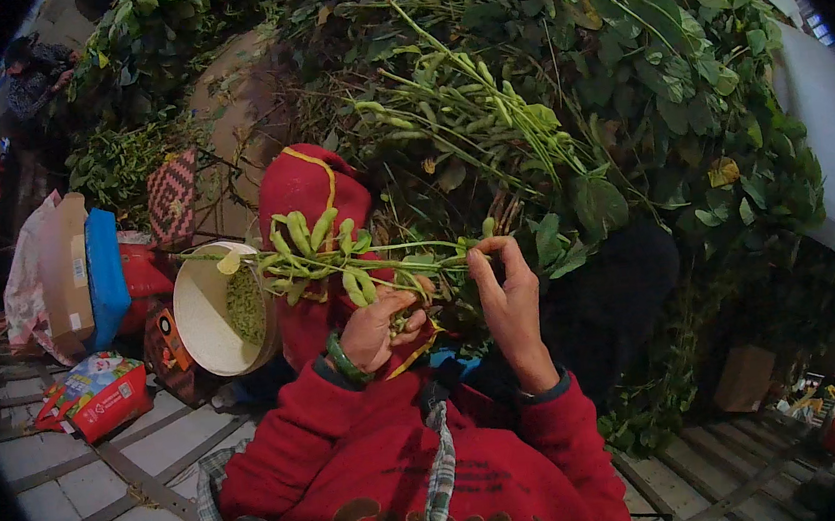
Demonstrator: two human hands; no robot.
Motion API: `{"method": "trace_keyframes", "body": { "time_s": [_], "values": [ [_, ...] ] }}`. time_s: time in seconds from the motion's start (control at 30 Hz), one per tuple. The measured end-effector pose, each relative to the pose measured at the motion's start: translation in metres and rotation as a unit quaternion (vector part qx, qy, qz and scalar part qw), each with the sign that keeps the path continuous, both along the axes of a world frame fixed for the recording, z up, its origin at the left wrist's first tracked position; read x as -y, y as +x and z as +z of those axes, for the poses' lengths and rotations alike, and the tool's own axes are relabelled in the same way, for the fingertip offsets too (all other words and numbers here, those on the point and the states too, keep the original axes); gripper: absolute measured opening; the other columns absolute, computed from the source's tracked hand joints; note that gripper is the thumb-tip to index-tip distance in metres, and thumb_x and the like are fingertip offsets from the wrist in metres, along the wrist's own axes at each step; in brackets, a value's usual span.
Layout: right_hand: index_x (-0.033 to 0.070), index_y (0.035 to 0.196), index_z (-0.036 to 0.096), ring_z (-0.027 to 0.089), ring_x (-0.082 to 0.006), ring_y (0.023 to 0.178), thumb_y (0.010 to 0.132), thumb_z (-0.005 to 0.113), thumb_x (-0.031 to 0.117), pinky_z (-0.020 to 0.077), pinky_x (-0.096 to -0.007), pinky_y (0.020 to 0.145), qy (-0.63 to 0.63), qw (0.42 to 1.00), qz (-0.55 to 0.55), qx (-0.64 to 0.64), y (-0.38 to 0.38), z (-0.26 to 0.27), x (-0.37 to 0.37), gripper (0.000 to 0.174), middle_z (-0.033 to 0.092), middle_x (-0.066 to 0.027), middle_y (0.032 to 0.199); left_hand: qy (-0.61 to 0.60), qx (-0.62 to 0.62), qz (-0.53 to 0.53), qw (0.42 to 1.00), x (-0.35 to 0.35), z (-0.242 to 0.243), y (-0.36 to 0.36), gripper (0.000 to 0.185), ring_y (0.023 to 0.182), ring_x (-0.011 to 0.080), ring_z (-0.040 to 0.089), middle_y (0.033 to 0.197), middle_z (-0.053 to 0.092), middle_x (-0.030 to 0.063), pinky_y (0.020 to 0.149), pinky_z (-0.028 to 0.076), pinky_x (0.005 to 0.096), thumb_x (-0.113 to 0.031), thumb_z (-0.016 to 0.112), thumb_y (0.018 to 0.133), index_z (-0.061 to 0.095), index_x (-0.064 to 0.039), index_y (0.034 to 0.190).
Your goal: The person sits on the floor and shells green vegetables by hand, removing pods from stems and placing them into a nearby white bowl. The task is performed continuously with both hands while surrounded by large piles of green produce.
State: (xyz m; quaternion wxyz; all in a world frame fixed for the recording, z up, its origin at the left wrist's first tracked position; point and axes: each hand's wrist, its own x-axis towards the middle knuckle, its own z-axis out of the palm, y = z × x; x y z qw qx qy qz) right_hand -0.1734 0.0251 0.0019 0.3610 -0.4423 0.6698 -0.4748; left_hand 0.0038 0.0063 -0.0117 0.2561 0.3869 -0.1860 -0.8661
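Note:
A cut soybean stalk [416,245] lies crosswise in front of my chest, green pods [302,234] clustered along its left part. My right hand [508,297] pinches its right end between thumb and fingertips. Below the stalk, my left hand [375,332], with a green bangle [344,359] at the wrist, is curled around several loose pods. Its fingertips are close to the stalk; whether they also grip it I cannot tell. Under the leafy left end stands a white bucket [193,320] with small green pieces, seemingly shelled beans, inside.
A large heap of soybean plants [597,92] spreads ahead and right. Red cloth with yellow trim [304,181] covers my knee. Leftward are a blue container [104,275], a cardboard box [64,272], a red bag [106,396] and a woven piece [172,197]. Another person [34,79] is at far left.

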Motion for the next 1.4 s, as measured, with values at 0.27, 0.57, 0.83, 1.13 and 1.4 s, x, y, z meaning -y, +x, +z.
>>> {"method": "trace_keyframes", "body": {
  "time_s": [0.27, 0.57, 0.83, 1.13, 1.4],
  "values": [
    [0.001, 0.096, 0.049, 0.060, -0.0238, 0.066, 0.086, 0.054, 0.012, 0.0459, -0.0323, 0.060, -0.009, 1.000, -0.002, -0.001, 0.002, 0.006, -0.013, 0.015, 0.060, -0.0142, 0.074, 0.017, -0.100, 0.054, 0.993, -0.002, -0.005, -0.005, 0.037, 0.057, 0.0083, 0.039, 0.076, 0.046, 0.0045, 0.042, 0.028, 0.0174, -0.001, 0.034, 0.080, 0.047, -0.001, 0.115],
    [0.002, 0.095, 0.046, 0.062, -0.0271, 0.067, 0.088, 0.053, 0.012, 0.0470, -0.0327, 0.057, -0.047, 0.993, 0.070, -0.080, 0.013, 0.000, -0.030, 0.015, 0.059, -0.0149, 0.075, 0.080, -0.122, 0.047, 0.988, -0.009, -0.016, -0.029, 0.031, 0.053, 0.0024, 0.039, 0.080, 0.053, -0.0013, 0.038, 0.026, 0.0153, -0.023, 0.048, 0.092, 0.050, -0.004, 0.116],
    [0.001, 0.100, 0.042, 0.060, -0.0351, 0.069, 0.091, 0.040, 0.016, 0.0448, -0.0416, 0.060, 0.143, 0.974, 0.168, -0.059, 0.006, -0.001, -0.050, 0.018, 0.059, -0.0174, 0.073, -0.009, 0.018, 0.047, 0.999, -0.012, -0.017, -0.038, 0.015, 0.053, 0.0013, 0.042, 0.074, 0.055, -0.0024, 0.040, 0.028, 0.0168, -0.019, 0.057, 0.087, 0.056, -0.006, 0.095],
    [0.001, 0.093, 0.038, 0.051, -0.0473, 0.074, 0.086, 0.042, 0.011, 0.0384, -0.0535, 0.062, 0.102, 0.975, 0.184, -0.072, 0.014, -0.021, -0.051, 0.013, 0.054, -0.0283, 0.075, -0.326, 0.184, -0.010, 0.927, -0.009, -0.028, -0.033, 0.014, 0.074, 0.0109, 0.057, 0.082, 0.062, 0.0009, 0.065, 0.045, 0.0255, -0.012, 0.062, 0.083, 0.062, -0.002, 0.092],
    [0.003, 0.095, 0.039, 0.052, -0.0456, 0.075, 0.086, 0.043, 0.011, 0.0396, -0.0512, 0.061, 0.158, 0.959, 0.226, -0.064, 0.010, -0.005, -0.047, 0.013, 0.055, -0.0248, 0.077, -0.349, 0.119, -0.090, 0.925, 0.008, -0.014, -0.020, 0.011, 0.069, 0.0087, 0.052, 0.077, 0.058, -0.0001, 0.060, 0.043, 0.0243, -0.013, 0.060, 0.085, 0.060, -0.003, 0.087]
  ]
}}
